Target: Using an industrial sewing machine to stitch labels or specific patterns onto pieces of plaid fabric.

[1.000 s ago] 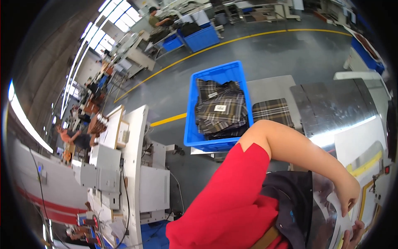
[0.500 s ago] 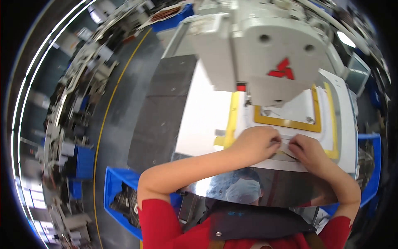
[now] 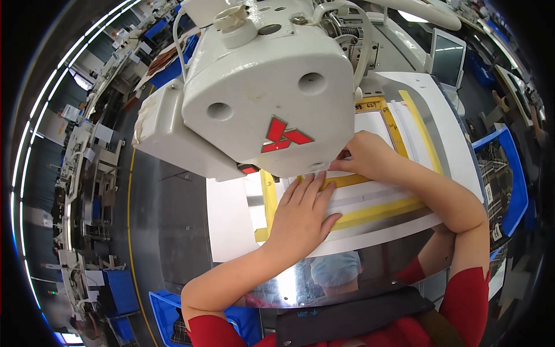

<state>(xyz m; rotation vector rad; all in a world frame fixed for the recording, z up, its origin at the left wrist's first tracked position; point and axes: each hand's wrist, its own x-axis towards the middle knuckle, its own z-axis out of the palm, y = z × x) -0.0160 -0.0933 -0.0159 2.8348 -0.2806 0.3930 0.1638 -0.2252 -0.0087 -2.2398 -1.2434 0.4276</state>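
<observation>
A white industrial sewing machine head (image 3: 269, 110) with a red emblem hangs over the work. Under it lies a yellow clamp frame (image 3: 395, 132) around a white panel (image 3: 372, 122). My left hand (image 3: 302, 215) rests flat, fingers apart, across the frame's near edge and the white sheet. My right hand (image 3: 370, 155) reaches in beneath the machine head at the frame's inner side. Its thumb and fingers are closed together, and whatever is between them is hidden. The needle area is out of sight behind the head. Yellow tape strips (image 3: 376, 213) border the white sheets.
A shiny metal table edge (image 3: 289, 283) lies toward my body. Blue bins stand at right (image 3: 511, 173) and lower left (image 3: 165, 315), with dark plaid cloth inside. A small screen (image 3: 448, 55) stands at back right. Other workstations line the left, beyond a yellow floor line.
Both hands were close together at the near side of the frame. Now the left lies flat on the frame edge, and the right has gone under the machine head. The view has shifted toward the machine.
</observation>
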